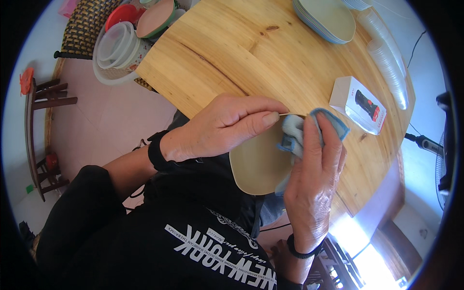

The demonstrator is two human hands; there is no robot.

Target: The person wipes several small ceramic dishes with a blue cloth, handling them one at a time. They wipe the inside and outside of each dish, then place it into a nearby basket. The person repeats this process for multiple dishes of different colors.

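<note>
A beige oval plate is tilted in front of me, over the near edge of the wooden table. My left hand pinches its far rim between thumb and fingers. A light blue cloth with a darker blue edge is gripped in my right hand, folded over the rim on the right. Part of the cloth lies against the plate's inner face. My right hand covers the plate's right side and some of the cloth.
The wooden table bears a printed box at right, stacked plates at the far side and nested clear plastic cups. Left of it stands a basket of plastic containers. A wooden chair or bench is at far left.
</note>
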